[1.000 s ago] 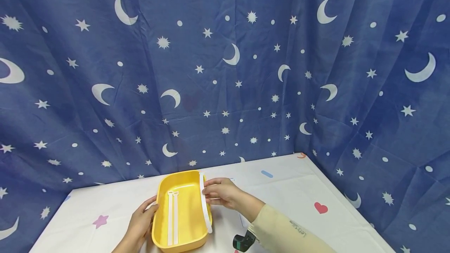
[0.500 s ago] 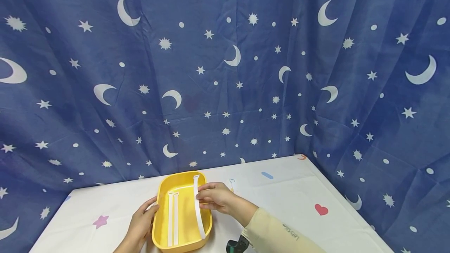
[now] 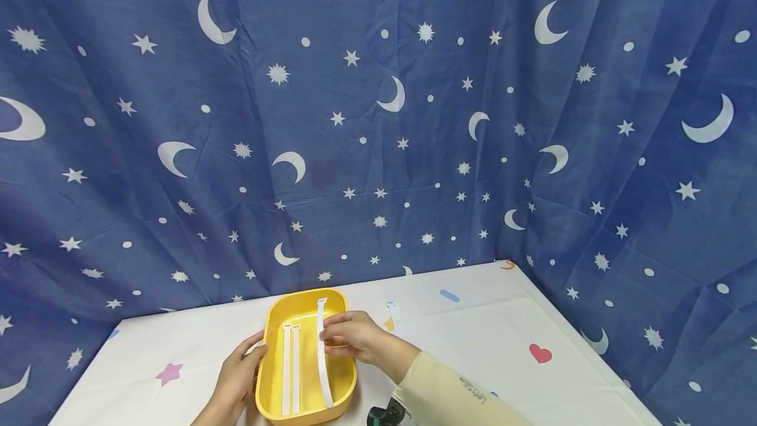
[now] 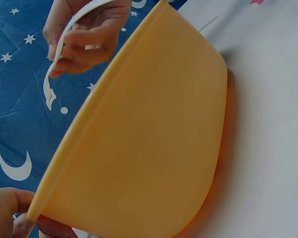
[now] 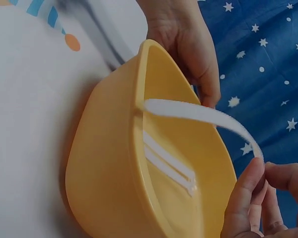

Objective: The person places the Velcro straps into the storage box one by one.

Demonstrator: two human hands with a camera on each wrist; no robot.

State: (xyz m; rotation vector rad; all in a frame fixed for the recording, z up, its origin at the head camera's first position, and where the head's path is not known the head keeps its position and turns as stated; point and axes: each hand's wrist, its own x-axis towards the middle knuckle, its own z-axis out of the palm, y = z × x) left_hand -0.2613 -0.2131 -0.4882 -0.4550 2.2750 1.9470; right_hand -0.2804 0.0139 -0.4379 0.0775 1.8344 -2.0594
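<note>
A yellow plastic bin (image 3: 342, 383) with rounded corners stands on the table. My left hand (image 3: 238, 368) grips its left rim, thumb over the edge in the left wrist view. Over the bin, my right hand (image 3: 357, 339) pinches a white cable tie strap (image 3: 322, 370) with a slotted head by its middle; the strap bows in the right wrist view. Two similar white straps, a left one (image 3: 286, 367) and a right one (image 3: 296, 370), lie side by side on the bin floor with their heads toward the far end.
A white tablecloth (image 3: 461, 347) printed with coloured shapes covers the table. Behind and to the right hangs a blue curtain (image 3: 331, 169) with moons and stars. A black wrist device (image 3: 387, 413) sits by the right sleeve.
My right hand has carried the strap leftward, from the bin's right rim to over its inside, nearer the two lying straps. My left hand stays on the left rim.
</note>
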